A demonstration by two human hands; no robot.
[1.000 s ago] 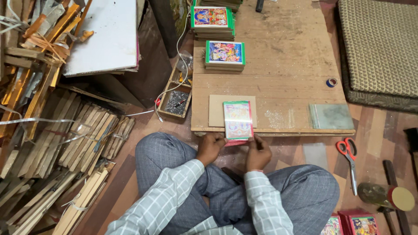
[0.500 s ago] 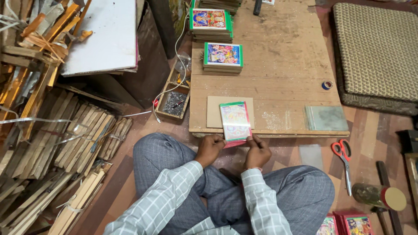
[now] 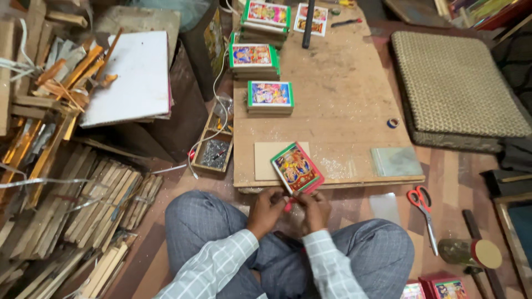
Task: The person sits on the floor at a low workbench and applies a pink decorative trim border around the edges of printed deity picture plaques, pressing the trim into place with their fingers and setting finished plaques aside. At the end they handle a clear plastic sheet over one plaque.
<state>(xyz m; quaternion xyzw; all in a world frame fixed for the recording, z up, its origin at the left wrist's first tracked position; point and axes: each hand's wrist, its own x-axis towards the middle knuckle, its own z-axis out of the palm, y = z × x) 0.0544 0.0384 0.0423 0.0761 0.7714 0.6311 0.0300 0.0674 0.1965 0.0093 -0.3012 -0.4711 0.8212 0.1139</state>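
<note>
Left hand (image 3: 267,209) and right hand (image 3: 312,209) both pinch the tilted green-framed picture (image 3: 296,168) over the table's (image 3: 343,99) near edge, above a plywood sheet (image 3: 265,160).

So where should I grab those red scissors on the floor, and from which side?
Take the red scissors by the red handle loops, the end nearest the wooden board. Come from above, since they lie flat on the floor with the closed blades pointing away from the board; that probably keeps fingers off the blades.
</note>
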